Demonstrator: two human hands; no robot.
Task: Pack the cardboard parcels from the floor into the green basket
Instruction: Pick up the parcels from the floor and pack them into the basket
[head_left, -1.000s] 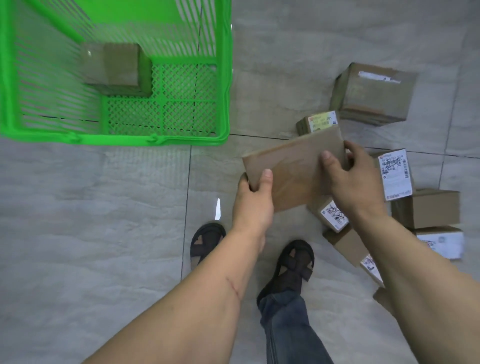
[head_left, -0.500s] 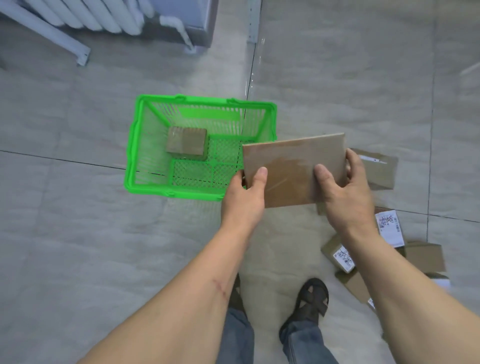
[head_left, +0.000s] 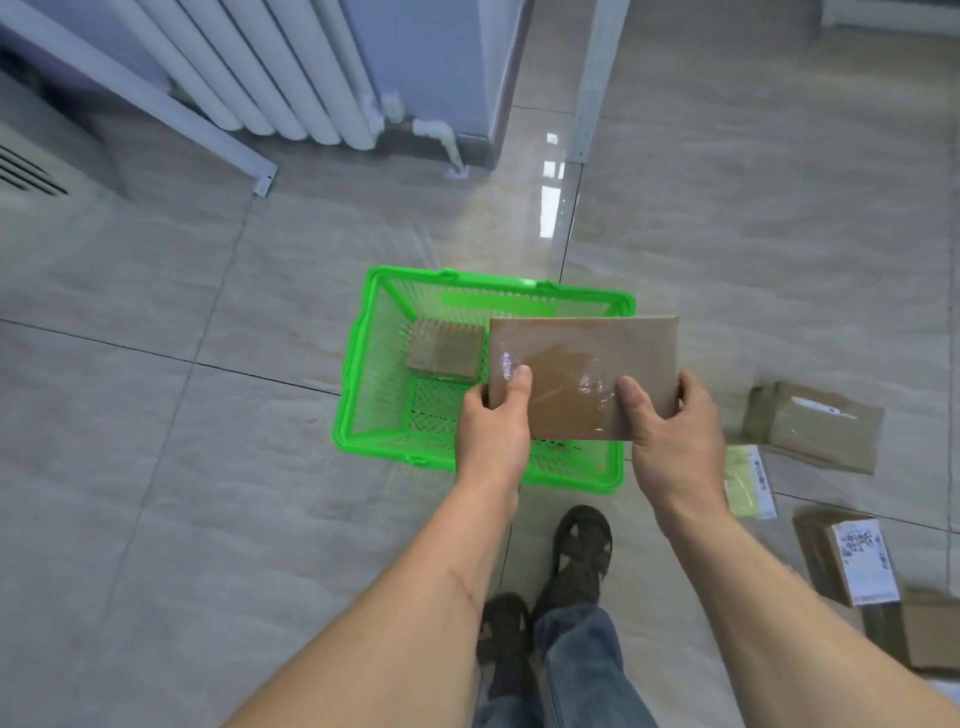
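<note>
Looking down, head view: a person stands on a tiled floor (head_left: 208, 467), both bare forearms reaching forward.
Flat parcel (head_left: 582, 374): brown, taped glossy, held level in the air above the right half of the green basket (head_left: 358, 395).
Left hand (head_left: 493, 431): its grip is closed on the parcel's near left corner, thumb on top.
Right hand (head_left: 670, 441): its grip is closed on the parcel's near right edge, thumb on top, fingers underneath.
Basket: sits on the floor just ahead of the feet; a small box (head_left: 444, 351) lies inside at its far left.
Parcels on the floor: a large brown box (head_left: 815, 426) to the right of the basket, a yellowish packet (head_left: 748, 483) just beside it, a labelled box (head_left: 847, 558) nearer, and another box (head_left: 930, 634) at the right edge.
Background: a white radiator (head_left: 270, 78) against the wall.
Feet: dark sandals (head_left: 582, 551) and jeans.
</note>
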